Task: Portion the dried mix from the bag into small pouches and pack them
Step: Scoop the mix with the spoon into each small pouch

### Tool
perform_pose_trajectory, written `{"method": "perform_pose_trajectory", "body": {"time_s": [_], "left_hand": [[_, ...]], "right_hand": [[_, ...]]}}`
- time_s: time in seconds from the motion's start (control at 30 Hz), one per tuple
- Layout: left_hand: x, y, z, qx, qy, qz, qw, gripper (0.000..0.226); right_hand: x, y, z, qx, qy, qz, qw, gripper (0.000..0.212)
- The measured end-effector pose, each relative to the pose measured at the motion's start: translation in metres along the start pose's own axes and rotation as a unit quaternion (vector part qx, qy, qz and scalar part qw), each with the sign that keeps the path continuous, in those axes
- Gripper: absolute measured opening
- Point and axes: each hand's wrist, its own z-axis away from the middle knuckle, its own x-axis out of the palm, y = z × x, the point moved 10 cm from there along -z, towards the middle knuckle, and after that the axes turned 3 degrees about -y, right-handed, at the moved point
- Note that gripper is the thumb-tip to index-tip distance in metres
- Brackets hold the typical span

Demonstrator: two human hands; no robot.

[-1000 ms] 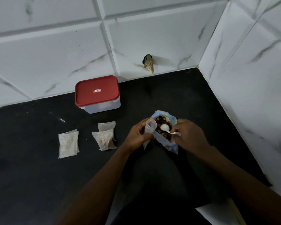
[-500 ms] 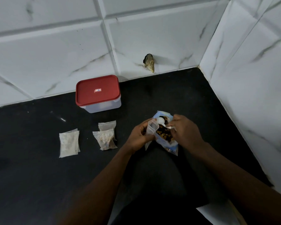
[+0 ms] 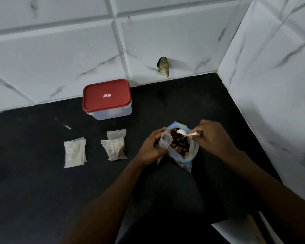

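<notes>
resting on the black stone table [image 3: 33, 191] near its right corner, the clear plastic bag with a blue strip [image 3: 187, 156] stands open, full of dark brown and tan dried mix [image 3: 180, 144]. the left hand [image 3: 152, 147] is curled closed around a small clear empty pouch [image 3: 165, 140], holding its mouth open just beside the left edge of the bag's opening. the right hand [image 3: 213, 138] pinches the handle of a small white plastic spoon [image 3: 185, 133] between thumb and fingers, the other fingers folded in; the spoon's bowl lies over the far part of the mix, inside the bag's mouth, and whether it carries any mix cannot be told.

left of the hands, two small clear pouches holding tan mix [image 3: 114, 147] lie on the table, the nearer one overlapping the farther one. further left, well apart from them, lie flat pale pouches stacked together [image 3: 75, 152]; how many there are cannot be told. beyond the pouches, against the white marble-patterned tiled wall [image 3: 60, 50], sits a translucent rectangular plastic box with a red lid [image 3: 106, 98], lid on. a small brownish broken spot [image 3: 163, 66] shows at the base of the far wall, right of the box. both forearms reach in from the near edge.
</notes>
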Motion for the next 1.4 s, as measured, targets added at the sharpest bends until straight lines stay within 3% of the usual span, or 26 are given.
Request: {"method": "perform_pose_trajectory", "body": {"time_s": [0.27, 0.5, 0.7, 0.93, 1.1, 1.3, 1.4], "left_hand": [[-0.009, -0.012, 0.017, -0.026, 0.029, 0.027, 0.999, 0.069], [-0.004, -0.025, 0.028, -0.059, 0.017, 0.036, 0.997, 0.072], [0.007, -0.016, 0.032, -0.045, -0.003, 0.054, 0.998, 0.065], [0.01, -0.017, 0.036, -0.048, 0.0, 0.053, 0.997, 0.061], [0.011, -0.019, 0.037, -0.052, -0.005, 0.063, 0.997, 0.064], [0.016, -0.023, 0.035, -0.061, 0.006, 0.1, 0.993, 0.063], [0.02, -0.019, 0.034, -0.059, 0.012, 0.122, 0.991, 0.062]], "right_hand": [[0.019, -0.014, 0.008, -0.012, -0.009, 0.075, 0.997, 0.02], [0.008, -0.007, 0.015, 0.004, 0.048, -0.039, 0.998, 0.016], [0.024, -0.012, 0.017, -0.008, 0.019, 0.063, 0.998, 0.019], [0.018, -0.006, 0.023, 0.031, 0.041, -0.074, 0.996, 0.015], [0.014, 0.004, 0.027, 0.034, 0.045, -0.04, 0.998, 0.015], [0.043, 0.008, 0.037, 0.147, 0.002, -0.112, 0.983, 0.019], [0.055, 0.019, 0.047, 0.233, 0.002, -0.209, 0.95, 0.016]]}}
